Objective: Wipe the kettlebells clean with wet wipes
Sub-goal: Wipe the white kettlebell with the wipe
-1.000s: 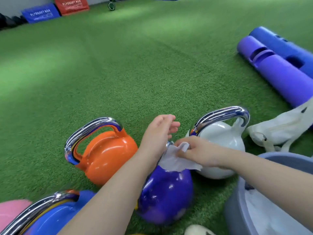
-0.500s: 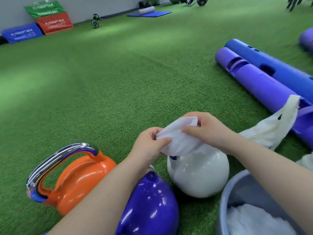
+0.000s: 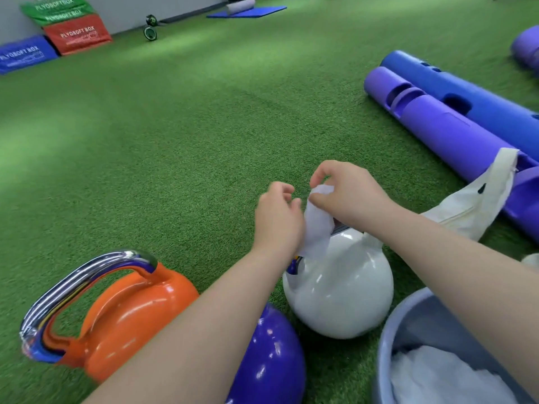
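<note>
— White is what is catching my eye first: where is the wet wipe (image 3: pixel 316 225) sitting?

— It is hanging between both hands, just above the white kettlebell (image 3: pixel 339 290). The right hand (image 3: pixel 347 196) is pinching its top edge between thumb and curled fingers; the lower part is drooping down onto the top of the white ball.

— And the left hand (image 3: pixel 277 220)?

— It is lying right against the wipe's left side with its fingers curled. Whether it is actually gripping the cloth I cannot tell, since the back of the hand is hiding the contact.

— Where are the other kettlebells standing?

— All are resting on the green turf floor (image 3: pixel 175 141). The orange kettlebell (image 3: pixel 131 313), with its chrome handle, is standing to the left; the purple kettlebell (image 3: pixel 271 360) is sitting between it and the white one, partly hidden under the left forearm and nearly touching the white ball.

— Anything else nearby?

— A grey basin (image 3: pixel 408 325) holding white material is sitting at the lower right. A cream bag (image 3: pixel 472 208) is lying against a purple tube (image 3: pixel 443 132), with a blue tube (image 3: pixel 481 103) just beside that. Far off, coloured plyo boxes (image 3: pixel 75 36) are leaning by the wall.
</note>
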`<state>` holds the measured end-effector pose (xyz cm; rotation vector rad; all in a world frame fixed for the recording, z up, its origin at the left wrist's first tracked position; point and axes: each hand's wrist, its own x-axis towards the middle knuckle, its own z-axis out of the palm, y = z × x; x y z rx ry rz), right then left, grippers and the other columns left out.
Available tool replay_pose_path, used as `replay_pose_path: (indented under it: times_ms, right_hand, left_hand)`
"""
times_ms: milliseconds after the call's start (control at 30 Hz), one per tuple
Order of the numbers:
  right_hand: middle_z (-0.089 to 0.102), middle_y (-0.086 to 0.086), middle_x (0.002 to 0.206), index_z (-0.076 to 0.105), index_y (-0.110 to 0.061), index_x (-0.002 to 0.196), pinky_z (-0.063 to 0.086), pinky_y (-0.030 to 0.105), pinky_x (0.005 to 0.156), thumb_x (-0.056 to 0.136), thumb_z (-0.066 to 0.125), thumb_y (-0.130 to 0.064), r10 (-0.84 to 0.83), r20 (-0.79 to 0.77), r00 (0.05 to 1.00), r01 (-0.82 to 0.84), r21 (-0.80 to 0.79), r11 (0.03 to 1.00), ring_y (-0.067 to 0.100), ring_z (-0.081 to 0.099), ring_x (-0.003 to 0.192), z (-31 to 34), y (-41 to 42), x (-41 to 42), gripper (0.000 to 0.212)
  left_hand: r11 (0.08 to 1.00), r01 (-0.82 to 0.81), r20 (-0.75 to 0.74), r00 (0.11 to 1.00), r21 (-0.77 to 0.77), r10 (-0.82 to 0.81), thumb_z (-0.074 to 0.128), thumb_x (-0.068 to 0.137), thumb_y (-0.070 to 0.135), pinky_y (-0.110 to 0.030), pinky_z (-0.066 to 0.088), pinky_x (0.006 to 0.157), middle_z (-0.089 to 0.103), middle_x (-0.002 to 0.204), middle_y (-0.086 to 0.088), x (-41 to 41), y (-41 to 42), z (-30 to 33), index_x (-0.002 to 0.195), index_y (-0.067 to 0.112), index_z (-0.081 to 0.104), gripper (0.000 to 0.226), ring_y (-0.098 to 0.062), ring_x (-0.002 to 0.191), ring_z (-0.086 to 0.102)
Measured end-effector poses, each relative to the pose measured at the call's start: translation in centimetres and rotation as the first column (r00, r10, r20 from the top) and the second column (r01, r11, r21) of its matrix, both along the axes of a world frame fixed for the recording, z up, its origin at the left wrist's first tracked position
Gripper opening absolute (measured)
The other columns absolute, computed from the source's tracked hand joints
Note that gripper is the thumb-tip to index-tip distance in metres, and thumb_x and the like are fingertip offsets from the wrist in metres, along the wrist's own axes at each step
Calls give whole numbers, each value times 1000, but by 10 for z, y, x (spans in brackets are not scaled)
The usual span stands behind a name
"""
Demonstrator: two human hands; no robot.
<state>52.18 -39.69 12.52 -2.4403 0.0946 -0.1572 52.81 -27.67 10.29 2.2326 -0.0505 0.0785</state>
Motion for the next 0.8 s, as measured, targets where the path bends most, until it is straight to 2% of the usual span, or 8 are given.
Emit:
replay_pose_path:
  times_ms: [67,167,233,300,400,467,633,800]
  right_hand:
    - [57,-7,79,55,-30,75,41,30,78,81,59,-21,-3,-24,1000,1,-46,999,20,57,87,-2,-1,-1,11]
    - [55,-6,82,55,-29,73,41,32,79,81,62,-30,-69,99,993,80,-104,991,18,53,87,-7,-4,-11,11]
    - [51,-7,70,51,-23,67,39,29,64,80,63,-31,-140,134,981,146,-32,989,16,50,72,-11,-9,-23,19]
    - [50,-5,57,51,-17,58,34,26,54,81,60,-27,-185,-12,983,185,83,979,14,46,58,-17,-14,-35,26]
    - [56,1,59,63,-13,66,37,27,57,87,45,-16,-149,-318,936,304,519,799,16,49,57,-16,-16,-47,28]
    - [61,2,65,65,-9,75,41,28,61,91,38,-15,-63,-458,887,386,658,646,17,55,62,-17,-17,-53,31]
    - [68,6,82,60,-12,78,46,30,65,97,37,-40,70,-598,799,453,673,585,19,61,70,-33,-6,-65,41]
    - [67,4,83,60,-15,88,46,35,76,99,37,-40,13,-529,848,419,686,594,19,60,80,-37,1,-48,35]
  left_hand:
    - [993,100,-173,981,68,-87,40,98,20,-32,40,85,57,119,-15,3,-16,-2,116,5,53,27,-29,110,52]
    - [966,228,-363,916,119,-171,30,100,32,-33,42,77,60,116,-24,14,-26,-5,116,-3,56,47,-36,108,56]
    - [949,293,-419,881,116,-220,25,100,41,-32,39,76,60,114,-25,16,-29,-8,114,-3,58,57,-34,103,57]
    - [933,317,-397,889,168,-230,23,99,45,-32,37,76,58,101,-14,11,-29,-10,106,0,60,58,-28,90,53]
    - [968,235,-375,908,83,-188,27,98,47,-33,39,79,55,89,-9,6,-23,-20,89,8,57,51,-26,87,54]
    - [991,134,-389,913,-10,-127,31,97,47,-34,42,80,60,85,-9,2,-17,-29,87,8,59,49,-28,88,58]
    - [992,-50,-388,922,-114,2,35,96,42,-35,43,85,66,99,-16,-18,-5,-43,96,3,67,51,-30,89,59]
    - [969,-140,-361,931,-205,58,28,96,49,-39,46,90,66,98,-17,-30,-7,-45,89,4,65,58,-31,92,60]
